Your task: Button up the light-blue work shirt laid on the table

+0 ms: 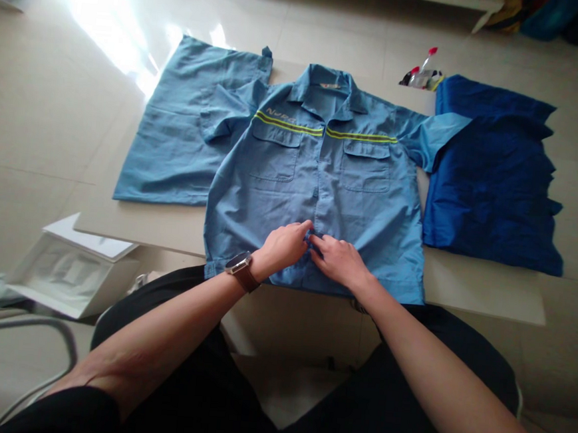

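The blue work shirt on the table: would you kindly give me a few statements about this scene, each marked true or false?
1. The light blue shirt lies face down. False: its collar and pockets face up.
2. The left hand and right hand both touch the shirt's front opening. True.
3. A brown-strapped watch is on the left wrist. True.
4. The dark blue garment lies on the person's left. False: it lies on their right.

L hand [281, 248] & R hand [338, 260] palms down, nearly touching at center, L forearm [160, 330] & R forearm [437, 368] angling inward.
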Motion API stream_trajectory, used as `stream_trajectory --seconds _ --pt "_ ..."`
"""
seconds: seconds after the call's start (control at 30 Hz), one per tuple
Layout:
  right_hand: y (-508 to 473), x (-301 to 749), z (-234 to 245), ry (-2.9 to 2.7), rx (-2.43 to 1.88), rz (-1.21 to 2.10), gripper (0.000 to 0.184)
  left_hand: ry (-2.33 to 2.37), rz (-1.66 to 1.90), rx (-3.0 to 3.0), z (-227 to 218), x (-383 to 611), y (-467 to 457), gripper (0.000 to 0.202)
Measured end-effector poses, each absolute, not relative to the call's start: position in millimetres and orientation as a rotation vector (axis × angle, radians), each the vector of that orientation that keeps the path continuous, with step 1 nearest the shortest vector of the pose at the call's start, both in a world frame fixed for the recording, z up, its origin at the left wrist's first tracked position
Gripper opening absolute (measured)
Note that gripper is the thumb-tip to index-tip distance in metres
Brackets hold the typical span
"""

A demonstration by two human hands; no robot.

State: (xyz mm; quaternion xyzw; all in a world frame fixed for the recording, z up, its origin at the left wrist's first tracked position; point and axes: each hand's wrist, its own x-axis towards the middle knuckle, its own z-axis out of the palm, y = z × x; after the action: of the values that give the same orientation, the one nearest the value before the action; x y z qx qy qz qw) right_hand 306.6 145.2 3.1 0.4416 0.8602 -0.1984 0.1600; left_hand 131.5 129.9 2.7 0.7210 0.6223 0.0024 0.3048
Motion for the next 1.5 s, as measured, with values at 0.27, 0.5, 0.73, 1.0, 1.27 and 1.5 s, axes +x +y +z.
stream_trajectory --seconds 0.27,0.5,0.73,1.0,1.27,1.5 --pt "143.1 305.0 7.2 2.457 1.243 -0.539 0.042 1.617 0.031 1.915 3.1 132.6 129.6 0.043" --pt "143.3 303.1 9.4 2.378 1.281 -0.531 0.046 1.590 0.047 1.921 0.3 132.9 131.0 0.045" --pt "148.4 305.8 9.2 2.339 1.428 -0.517 0.045 1.555 0.042 1.930 -1.7 132.4 132.2 0.043" --pt "151.7 314.6 5.5 2.428 1.521 -0.449 0.036 1.539 0.032 1.964 -5.1 130.8 133.2 0.047" --pt "153.5 320.9 -2.7 2.561 1.465 -0.385 0.037 1.517 -0.042 2.004 0.5 135.8 133.4 0.047" --pt "153.9 323.1 -6.0 2.651 1.459 -0.435 0.043 1.571 -0.057 2.009 -1.7 138.2 134.6 0.036"
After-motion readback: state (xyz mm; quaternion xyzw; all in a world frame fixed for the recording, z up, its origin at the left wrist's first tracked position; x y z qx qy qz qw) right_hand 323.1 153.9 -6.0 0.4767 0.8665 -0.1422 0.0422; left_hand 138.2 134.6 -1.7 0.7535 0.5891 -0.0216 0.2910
